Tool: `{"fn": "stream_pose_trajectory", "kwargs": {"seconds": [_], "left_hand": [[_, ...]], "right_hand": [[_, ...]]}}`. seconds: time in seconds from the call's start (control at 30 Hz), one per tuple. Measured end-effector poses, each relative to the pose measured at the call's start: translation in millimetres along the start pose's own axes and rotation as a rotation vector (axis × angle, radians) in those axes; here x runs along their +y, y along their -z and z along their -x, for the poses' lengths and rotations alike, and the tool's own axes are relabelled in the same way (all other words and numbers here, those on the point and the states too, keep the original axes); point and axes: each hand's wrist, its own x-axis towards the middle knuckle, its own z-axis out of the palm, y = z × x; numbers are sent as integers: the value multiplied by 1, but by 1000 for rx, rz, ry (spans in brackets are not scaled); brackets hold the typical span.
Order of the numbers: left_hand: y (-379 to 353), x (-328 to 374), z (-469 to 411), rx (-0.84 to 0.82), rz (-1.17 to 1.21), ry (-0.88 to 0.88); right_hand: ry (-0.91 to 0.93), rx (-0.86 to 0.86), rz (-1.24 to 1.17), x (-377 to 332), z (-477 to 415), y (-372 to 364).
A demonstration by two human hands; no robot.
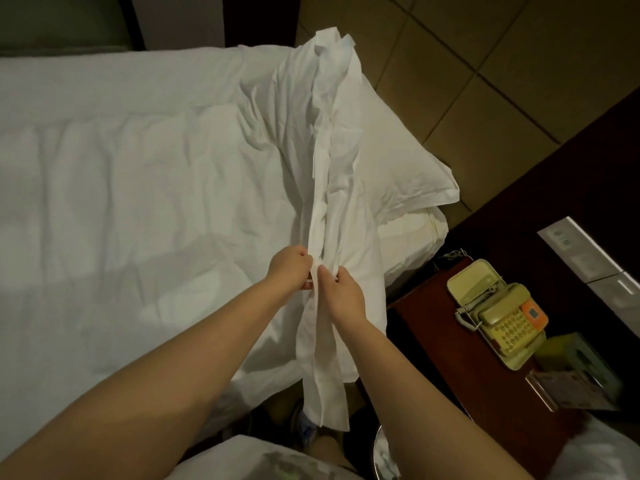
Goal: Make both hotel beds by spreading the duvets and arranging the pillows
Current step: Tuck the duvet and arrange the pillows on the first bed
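Note:
A white duvet lies rumpled over the bed and fills the left and middle of the view. Its top edge is bunched into a raised ridge that runs away from me toward the headboard side. My left hand and my right hand pinch this bunched edge close together, near its lower end, and a loose strip of it hangs down in front of my legs. A white pillow lies just right of the ridge, partly under the fabric, with a second pillow peeking out beneath it.
A dark wooden nightstand stands right of the bed and carries a cream telephone and a tissue box. A wall socket panel sits at the far right. Tiled wall fills the upper right. A round bin is by my feet.

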Motion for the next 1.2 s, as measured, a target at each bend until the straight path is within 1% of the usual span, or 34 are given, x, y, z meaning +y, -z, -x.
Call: {"fn": "stream_pose_trajectory", "kwargs": {"seconds": [0.1, 0.23, 0.33, 0.47, 0.57, 0.63, 0.77, 0.83, 0.97, 1.07, 1.2], "left_hand": [[-1, -7, -3, -27, -107, -20], [-1, -16, -9, -44, -236, -19], [-2, -16, -14, -70, -311, -26], [-3, -8, -26, 8, -373, -96], [1, -2, -39, 62, -382, -140], [2, 2, -45, 53, -390, -150], [-1, 11, -53, -38, -328, -131], [-2, 17, -57, -64, -317, -138], [-3, 33, -73, -41, -323, -144], [-4, 47, -87, -27, -274, -138], [-8, 63, -106, -20, -263, -158]], "right_hand": [[-27, 61, 9, -2, -8, 1], [-39, 80, 7, -8, -27, 3], [20, 61, 54, -11, -31, -2], [134, 55, 108, -9, -29, -9], [177, 61, 223, -7, -32, -7], [177, 70, 247, -8, -37, -6], [111, 110, 109, -24, -54, -1], [110, 131, 67, -35, -66, 1], [87, 169, 81, -51, -93, 6], [65, 189, 75, -59, -110, 10], [121, 211, 40, -66, -131, 15]]}}
